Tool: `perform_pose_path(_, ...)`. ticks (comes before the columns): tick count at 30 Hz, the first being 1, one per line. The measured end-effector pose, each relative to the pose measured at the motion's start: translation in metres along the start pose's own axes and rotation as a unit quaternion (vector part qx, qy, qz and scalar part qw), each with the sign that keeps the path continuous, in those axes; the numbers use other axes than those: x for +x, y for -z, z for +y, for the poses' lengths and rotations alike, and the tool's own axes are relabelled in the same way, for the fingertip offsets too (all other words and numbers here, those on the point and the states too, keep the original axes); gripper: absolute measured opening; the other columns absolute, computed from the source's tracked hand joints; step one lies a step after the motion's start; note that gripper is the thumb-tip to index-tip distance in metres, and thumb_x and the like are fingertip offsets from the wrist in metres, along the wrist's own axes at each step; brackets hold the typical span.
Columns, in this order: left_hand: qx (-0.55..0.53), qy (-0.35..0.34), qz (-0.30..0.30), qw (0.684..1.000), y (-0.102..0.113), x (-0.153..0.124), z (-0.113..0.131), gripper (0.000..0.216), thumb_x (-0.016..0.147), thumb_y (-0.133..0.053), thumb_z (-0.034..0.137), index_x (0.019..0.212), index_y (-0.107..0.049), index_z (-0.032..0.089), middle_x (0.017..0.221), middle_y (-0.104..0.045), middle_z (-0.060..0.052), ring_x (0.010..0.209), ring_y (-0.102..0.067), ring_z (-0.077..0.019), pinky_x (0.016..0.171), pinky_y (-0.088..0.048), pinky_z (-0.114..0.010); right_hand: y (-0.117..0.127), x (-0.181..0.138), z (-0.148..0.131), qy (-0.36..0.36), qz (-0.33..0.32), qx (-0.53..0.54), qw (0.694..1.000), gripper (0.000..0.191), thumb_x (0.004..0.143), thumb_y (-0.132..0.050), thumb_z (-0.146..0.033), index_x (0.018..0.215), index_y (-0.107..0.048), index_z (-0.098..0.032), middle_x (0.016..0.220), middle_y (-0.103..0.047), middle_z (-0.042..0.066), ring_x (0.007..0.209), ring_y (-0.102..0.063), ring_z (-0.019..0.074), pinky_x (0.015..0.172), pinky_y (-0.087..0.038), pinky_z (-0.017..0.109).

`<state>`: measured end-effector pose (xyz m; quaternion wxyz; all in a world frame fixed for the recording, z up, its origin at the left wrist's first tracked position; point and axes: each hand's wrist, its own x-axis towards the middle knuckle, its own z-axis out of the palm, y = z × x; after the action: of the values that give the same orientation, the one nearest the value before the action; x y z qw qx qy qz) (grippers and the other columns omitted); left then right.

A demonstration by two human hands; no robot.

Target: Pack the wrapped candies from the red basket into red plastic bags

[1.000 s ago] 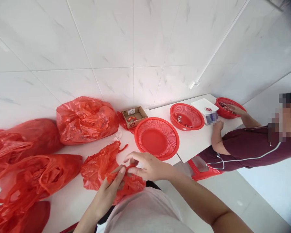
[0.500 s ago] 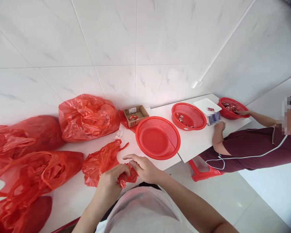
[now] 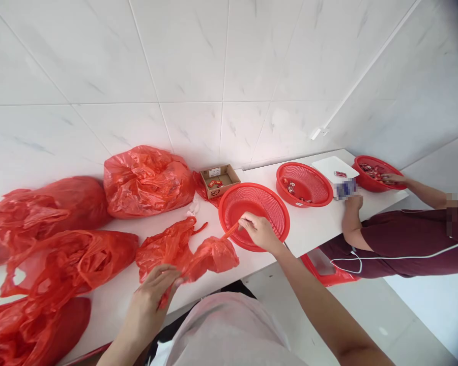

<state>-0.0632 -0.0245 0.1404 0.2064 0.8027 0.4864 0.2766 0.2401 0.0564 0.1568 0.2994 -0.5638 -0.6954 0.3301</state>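
Stretched between my two hands is a red plastic bag (image 3: pixel 216 255), over the front edge of the white table. My left hand (image 3: pixel 152 295) is closed on the bag's bunched left part. In a pinch, my right hand (image 3: pixel 259 229) pulls a thin strip of the bag up and to the right, in front of a red mesh basket (image 3: pixel 229 201). Another crumpled red plastic bag (image 3: pixel 164 244) lies on the table just beyond my left hand.
Full red bags (image 3: pixel 148 188) crowd the left side. A small cardboard box (image 3: pixel 217 189) stands behind the basket. To the right are a second basket (image 3: pixel 309 188) with a few wrapped pieces, a white scale (image 3: pixel 334 168), and a co-worker (image 3: pixel 400 239) reaching into a third basket (image 3: pixel 385 183).
My hands have moved apart, drawing out the bunched bag. The right hand went up and right, the left a little down and left. The view has shifted slightly left.
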Motion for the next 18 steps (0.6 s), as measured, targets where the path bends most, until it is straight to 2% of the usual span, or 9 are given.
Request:
perform_pose_path(2, -0.030, 0.007, -0.048, 0.998, 0.005, -0.005, 0.001, 0.024, 0.093, -0.050, 0.031, 0.088, -0.073, 0.026, 0.100, -0.072, -0.006, 0.102, -0.064, -0.0220, 0.081, -0.056, -0.031, -0.002, 0.008, 0.016, -0.023, 0.011, -0.053, 0.998, 0.028, 0.095, -0.044, -0.040, 0.077, -0.056, -0.022, 0.068, -0.060, -0.002, 0.058, -0.049, 0.0127, 0.059, -0.034, 0.025)
perform_pose_path(4, -0.077, 0.047, -0.073, 0.993, 0.006, -0.002, 0.009, 0.027, 0.093, -0.050, 0.035, 0.084, -0.074, 0.027, 0.123, -0.065, -0.007, 0.120, -0.056, -0.0261, 0.094, -0.052, -0.038, -0.008, 0.013, 0.021, -0.035, 0.017, -0.054, 0.998, 0.029, 0.096, -0.042, -0.039, 0.077, -0.054, -0.022, 0.066, -0.056, -0.003, 0.057, -0.046, 0.0129, 0.057, -0.032, 0.025)
perform_pose_path(6, -0.163, 0.118, -0.062, 0.978, 0.005, 0.008, 0.020, 0.032, 0.094, -0.047, 0.041, 0.088, -0.075, 0.026, 0.141, -0.054, -0.006, 0.136, -0.042, -0.0298, 0.106, -0.043, -0.045, -0.015, 0.014, 0.011, -0.024, 0.030, -0.009, 0.999, 0.028, 0.097, -0.041, -0.039, 0.078, -0.054, -0.022, 0.072, -0.057, -0.002, 0.064, -0.050, 0.0136, 0.060, -0.035, 0.026)
perform_pose_path(7, -0.223, 0.155, -0.045, 0.961, 0.002, 0.014, 0.024, 0.035, 0.094, -0.044, 0.044, 0.094, -0.074, 0.026, 0.143, -0.053, -0.007, 0.139, -0.038, -0.0302, 0.110, -0.037, -0.048, -0.017, 0.013, 0.002, -0.013, 0.027, 0.024, 0.999, 0.027, 0.096, -0.042, -0.039, 0.080, -0.054, -0.021, 0.076, -0.058, -0.001, 0.068, -0.052, 0.0139, 0.062, -0.038, 0.026)
perform_pose_path(10, -0.393, 0.240, 0.007, 0.888, -0.009, 0.034, 0.033, 0.045, 0.095, -0.040, 0.051, 0.112, -0.069, 0.021, 0.125, -0.065, -0.011, 0.129, -0.050, -0.0287, 0.111, -0.037, -0.047, -0.021, 0.010, -0.032, 0.037, -0.032, 0.117, 0.992, 0.023, 0.095, -0.048, -0.038, 0.082, -0.057, -0.021, 0.085, -0.062, 0.000, 0.079, -0.057, 0.0138, 0.071, -0.043, 0.026)
perform_pose_path(11, -0.427, 0.258, 0.008, 0.867, -0.014, 0.040, 0.035, 0.045, 0.093, -0.044, 0.052, 0.115, -0.068, 0.020, 0.118, -0.069, -0.010, 0.122, -0.056, -0.0279, 0.108, -0.040, -0.045, -0.023, 0.009, -0.044, 0.057, -0.056, 0.136, 0.988, 0.022, 0.094, -0.051, -0.037, 0.081, -0.058, -0.020, 0.088, -0.063, 0.001, 0.081, -0.058, 0.0135, 0.073, -0.044, 0.026)
perform_pose_path(13, -0.464, 0.269, -0.028, 0.843, -0.023, 0.048, 0.037, 0.043, 0.086, -0.059, 0.050, 0.115, -0.068, 0.020, 0.106, -0.072, -0.008, 0.105, -0.064, -0.0259, 0.099, -0.047, -0.041, -0.028, 0.008, -0.063, 0.103, -0.088, 0.150, 0.979, 0.020, 0.092, -0.056, -0.035, 0.079, -0.059, -0.020, 0.096, -0.064, 0.001, 0.089, -0.060, 0.0134, 0.081, -0.044, 0.026)
perform_pose_path(16, -0.484, 0.255, -0.093, 0.832, -0.033, 0.051, 0.041, 0.032, 0.077, -0.071, 0.044, 0.093, -0.074, 0.017, 0.082, -0.072, -0.004, 0.078, -0.065, -0.0204, 0.079, -0.053, -0.033, -0.038, 0.008, -0.075, 0.153, -0.114, 0.133, 0.973, 0.017, 0.091, -0.058, -0.032, 0.080, -0.062, -0.020, 0.108, -0.064, 0.003, 0.103, -0.059, 0.0149, 0.092, -0.042, 0.028)
perform_pose_path(18, -0.481, 0.264, -0.077, 0.833, -0.036, 0.050, 0.041, 0.032, 0.078, -0.069, 0.047, 0.070, -0.070, 0.016, 0.065, -0.066, -0.001, 0.064, -0.060, -0.0155, 0.066, -0.051, -0.027, -0.045, 0.007, -0.072, 0.147, -0.123, 0.106, 0.976, 0.017, 0.094, -0.054, -0.032, 0.086, -0.062, -0.020, 0.110, -0.064, 0.004, 0.102, -0.059, 0.0154, 0.090, -0.043, 0.029)
